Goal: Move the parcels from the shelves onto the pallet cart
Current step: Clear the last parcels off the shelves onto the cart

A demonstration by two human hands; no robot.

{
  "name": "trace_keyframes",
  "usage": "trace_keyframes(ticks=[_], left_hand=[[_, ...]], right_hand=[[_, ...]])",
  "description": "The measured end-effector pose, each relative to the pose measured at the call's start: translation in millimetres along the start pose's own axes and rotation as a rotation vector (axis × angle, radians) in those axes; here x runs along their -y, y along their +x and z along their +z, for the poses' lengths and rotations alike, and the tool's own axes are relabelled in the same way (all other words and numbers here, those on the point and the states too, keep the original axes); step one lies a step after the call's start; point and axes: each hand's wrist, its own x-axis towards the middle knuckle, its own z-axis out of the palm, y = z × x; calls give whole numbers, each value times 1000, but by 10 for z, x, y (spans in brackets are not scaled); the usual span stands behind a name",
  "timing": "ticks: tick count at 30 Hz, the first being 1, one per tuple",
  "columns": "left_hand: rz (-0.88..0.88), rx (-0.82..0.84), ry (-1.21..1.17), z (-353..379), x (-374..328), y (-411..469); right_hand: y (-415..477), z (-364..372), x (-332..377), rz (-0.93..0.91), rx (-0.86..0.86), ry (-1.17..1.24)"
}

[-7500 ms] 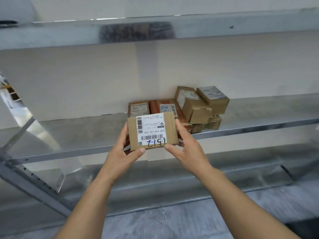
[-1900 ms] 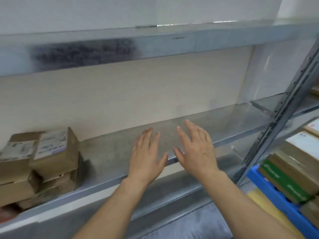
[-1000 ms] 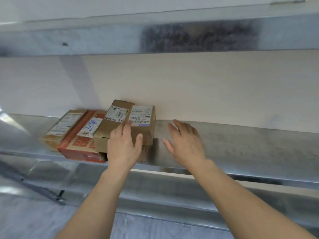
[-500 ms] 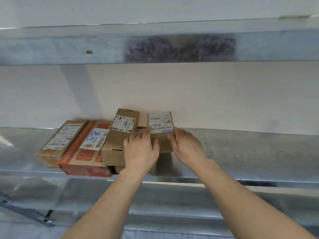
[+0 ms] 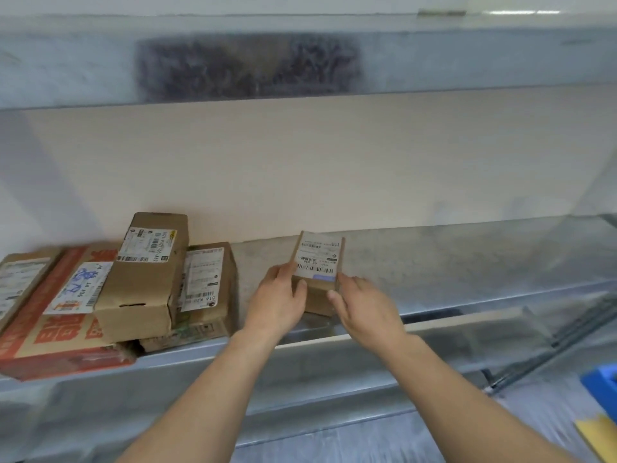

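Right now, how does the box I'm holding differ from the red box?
The held box is plain brown; the red box is printed red. The held box is smaller, gripped by left hand and right hand; the red box lies flat on the shelf. Both carry labels.

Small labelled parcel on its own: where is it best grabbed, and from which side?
By its two side faces, from the open front of the shelf. The small labelled parcel is apart from the stack, label up, both sides free and narrow enough to clamp between the left hand and right hand, as they do now.
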Motion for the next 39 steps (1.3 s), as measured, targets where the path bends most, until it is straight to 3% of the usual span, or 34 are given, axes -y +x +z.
trace_keyframes(ticks=[4,12,17,27,30,34,39], left_hand=[[-10,-30,2,27,-8,24],[-122,-297,142,-5,-28,-70],[-200,-174,135,63,-92,-80],[-252,-102,-145,167,-237,-147],[-225,-74,-294,199,-341,-164],[-186,-49,-324,285,-372,-188],[-210,-33,-424,428,-308,-260]], right_hand=[[56,-116,-137,4,23,-28],[564,-319,-305,12,60,10],[801,-280,-325,36,207,98],[690,-281,-524,139,255,191],[574,-241,-594,204,205,389],[335,-196,-678,278,147,668],[160,-185,-699,126,121,785]])
